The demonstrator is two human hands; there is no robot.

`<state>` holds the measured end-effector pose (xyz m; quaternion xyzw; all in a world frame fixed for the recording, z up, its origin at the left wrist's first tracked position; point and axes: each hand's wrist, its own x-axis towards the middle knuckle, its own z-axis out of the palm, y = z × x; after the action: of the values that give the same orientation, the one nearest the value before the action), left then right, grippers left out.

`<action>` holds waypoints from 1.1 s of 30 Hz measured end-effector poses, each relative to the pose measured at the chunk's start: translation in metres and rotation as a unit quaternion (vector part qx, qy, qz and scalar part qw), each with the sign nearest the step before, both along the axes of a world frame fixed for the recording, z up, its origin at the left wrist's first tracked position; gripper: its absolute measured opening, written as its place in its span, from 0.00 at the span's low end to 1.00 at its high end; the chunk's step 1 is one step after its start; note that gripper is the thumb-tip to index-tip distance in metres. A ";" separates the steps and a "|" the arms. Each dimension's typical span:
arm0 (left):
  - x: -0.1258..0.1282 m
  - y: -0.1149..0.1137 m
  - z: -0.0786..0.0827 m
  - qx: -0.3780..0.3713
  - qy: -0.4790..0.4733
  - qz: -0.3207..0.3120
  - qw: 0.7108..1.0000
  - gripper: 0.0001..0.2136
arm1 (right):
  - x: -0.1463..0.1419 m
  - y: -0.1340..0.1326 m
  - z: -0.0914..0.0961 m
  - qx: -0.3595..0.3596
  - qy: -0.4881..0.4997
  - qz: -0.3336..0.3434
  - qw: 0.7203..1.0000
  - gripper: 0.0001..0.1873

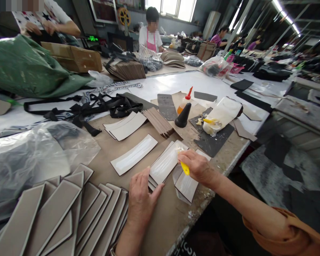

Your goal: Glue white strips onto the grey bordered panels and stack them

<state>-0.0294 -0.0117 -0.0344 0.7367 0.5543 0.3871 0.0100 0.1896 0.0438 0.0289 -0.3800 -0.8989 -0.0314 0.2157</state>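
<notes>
In my right hand (pixel 196 165) is a yellow-handled brush (pixel 185 168), its bristle end pressed to the far end of a pale curved panel (pixel 164 164). White glue-like streaks cover that panel, which tops a small stack. My left hand (pixel 142 190) rests at the stack's near left edge, thumb and fingers spread against it. Left of the stack lies another white-coated panel (pixel 134 153). A further coated panel (pixel 186 186) sits under my right wrist. Beyond them stand a black cone (pixel 183 115) and a red-tipped bottle (pixel 185 101) of orange liquid.
Many grey-brown panels (pixel 61 199) fan out at the near left, beside clear plastic sheeting (pixel 50 149). A white glue-smeared container (pixel 222 115) with a yellow tool lies at the right. Black straps (pixel 96 105) lie farther back. Co-workers sit and stand beyond the table.
</notes>
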 end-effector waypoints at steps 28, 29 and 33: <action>0.000 -0.002 0.005 -0.019 -0.011 0.000 1.000 0.25 | 0.002 -0.002 0.013 -0.013 0.024 -0.011 1.000 0.12; 0.000 -0.002 0.005 -0.021 -0.011 0.001 1.000 0.25 | 0.005 0.004 0.012 -0.007 0.001 -0.014 1.000 0.11; 0.000 -0.001 0.005 -0.030 -0.008 0.000 1.000 0.26 | 0.001 0.009 0.004 -0.016 -0.041 -0.007 0.999 0.08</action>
<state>-0.0298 -0.0131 -0.0295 0.7329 0.5654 0.3767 0.0363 0.1903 0.0528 0.0327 -0.3881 -0.9047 -0.0345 0.1722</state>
